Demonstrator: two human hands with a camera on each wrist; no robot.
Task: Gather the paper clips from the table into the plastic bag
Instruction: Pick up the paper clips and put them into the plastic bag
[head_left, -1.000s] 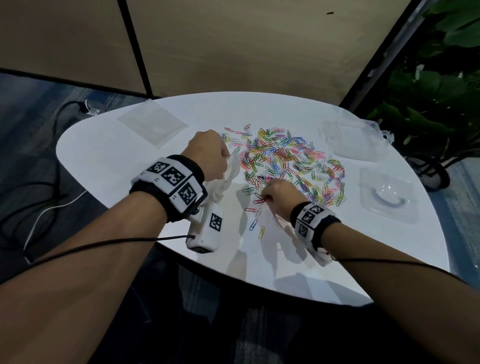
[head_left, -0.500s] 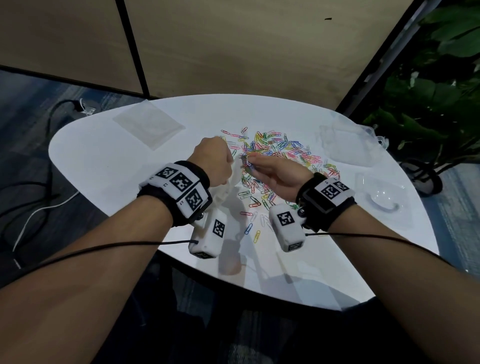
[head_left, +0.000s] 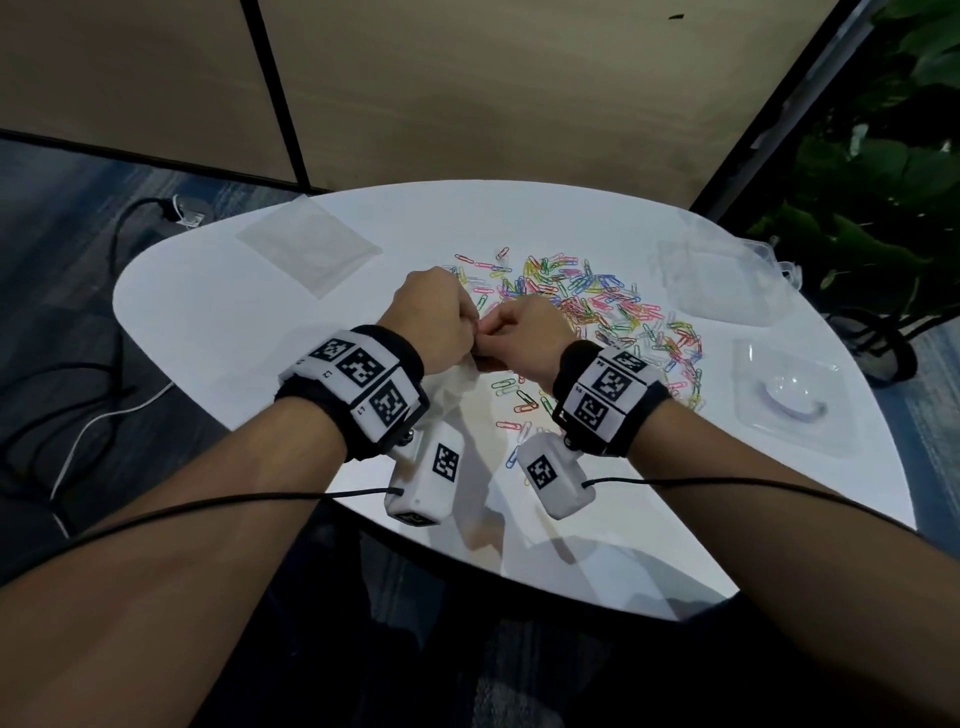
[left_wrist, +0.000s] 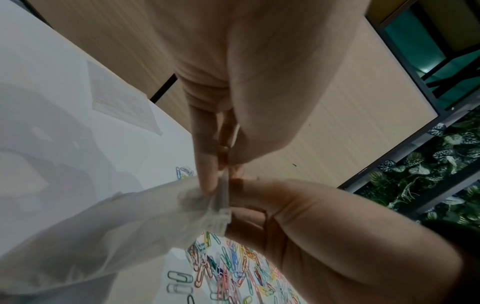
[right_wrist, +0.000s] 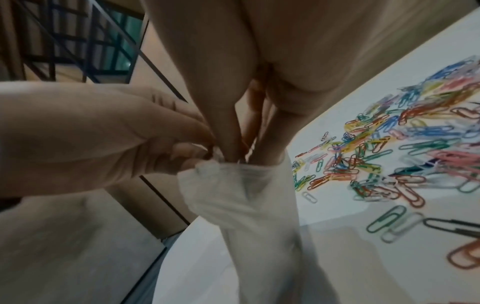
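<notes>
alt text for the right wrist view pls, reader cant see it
The right hand pushes its fingertips into the mouth of a clear plastic bag that the left hand pinches open, above a white table strewn with colourful paper clips.

Glossy white table (head_left: 260, 332), thin translucent plastic bag (right_wrist: 246, 197), colour-coated paper clips (head_left: 597, 306)

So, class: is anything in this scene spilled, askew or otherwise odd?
Only the coloured paper clips, strewn loose across the white table. Both the left hand and right hand are at the mouth of the plastic bag. Nothing looks damaged.
</notes>
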